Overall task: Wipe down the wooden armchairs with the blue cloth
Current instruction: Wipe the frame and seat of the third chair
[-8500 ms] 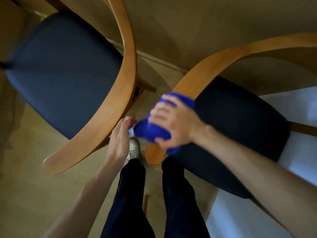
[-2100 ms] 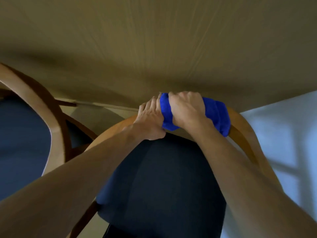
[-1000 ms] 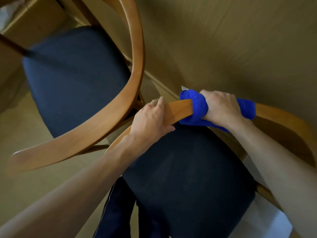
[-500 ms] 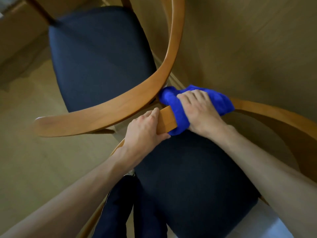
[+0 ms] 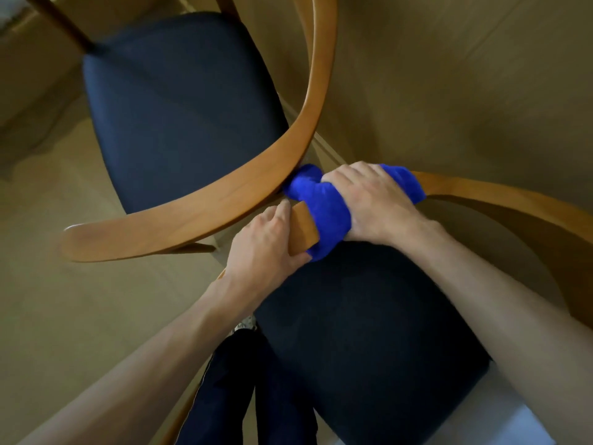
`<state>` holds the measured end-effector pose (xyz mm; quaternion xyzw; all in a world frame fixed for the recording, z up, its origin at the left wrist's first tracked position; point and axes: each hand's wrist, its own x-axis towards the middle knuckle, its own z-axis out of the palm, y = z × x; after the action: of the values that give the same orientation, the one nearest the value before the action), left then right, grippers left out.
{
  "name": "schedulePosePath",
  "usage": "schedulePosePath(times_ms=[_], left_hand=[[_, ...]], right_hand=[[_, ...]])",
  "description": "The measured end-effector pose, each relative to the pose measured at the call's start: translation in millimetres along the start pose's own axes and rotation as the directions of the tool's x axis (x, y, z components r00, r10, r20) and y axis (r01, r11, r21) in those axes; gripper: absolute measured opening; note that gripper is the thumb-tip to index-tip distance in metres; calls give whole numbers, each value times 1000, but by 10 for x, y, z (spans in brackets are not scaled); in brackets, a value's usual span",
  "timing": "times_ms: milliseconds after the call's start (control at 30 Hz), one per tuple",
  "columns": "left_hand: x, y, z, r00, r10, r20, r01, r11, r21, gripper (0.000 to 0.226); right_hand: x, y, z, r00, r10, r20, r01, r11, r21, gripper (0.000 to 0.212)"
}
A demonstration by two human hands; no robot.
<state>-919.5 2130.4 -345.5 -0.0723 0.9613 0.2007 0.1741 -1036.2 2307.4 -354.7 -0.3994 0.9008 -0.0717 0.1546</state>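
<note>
1. Farthest left stands the far armchair (image 5: pixel 205 200): its curved wooden rail sweeps from a rounded tip low on the left up past its dark seat cushion (image 5: pixel 179 107). No hand is on it.
2. Next comes the left hand (image 5: pixel 266 245). Its grip is clamped on the rail of the near armchair (image 5: pixel 500 200), fingers curled over the wood just left of the cloth, apparently steadying the chair.
3. The blue cloth (image 5: pixel 324 203) is wrapped around that same rail, bunched, with its left end touching or nearly touching the far armchair's rail where the two chairs meet.
4. The right hand (image 5: pixel 369 200) lies over the cloth, its grip closed on cloth and rail together.
5. Step in hand, as I judge it: wiping the near armchair's arm rail, close to its left end.
6. The next move likely calls for sliding the cloth on toward the left hand, which would have to shift or let go to bare the wood beneath it. The tight gap beside the neighbouring rail may snag the cloth.
</note>
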Motion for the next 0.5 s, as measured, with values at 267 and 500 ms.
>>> schedulePosePath(times_ms=[267, 500], left_hand=[[-1056, -780, -102, 990, -131, 54, 129, 991, 32, 85], [-1141, -904, -57, 982, -178, 59, 173, 981, 83, 75]], right_hand=[[2, -96, -81, 992, 56, 114, -36, 985, -170, 75], [99, -1542, 223, 932, -267, 246, 321, 922, -217, 70]])
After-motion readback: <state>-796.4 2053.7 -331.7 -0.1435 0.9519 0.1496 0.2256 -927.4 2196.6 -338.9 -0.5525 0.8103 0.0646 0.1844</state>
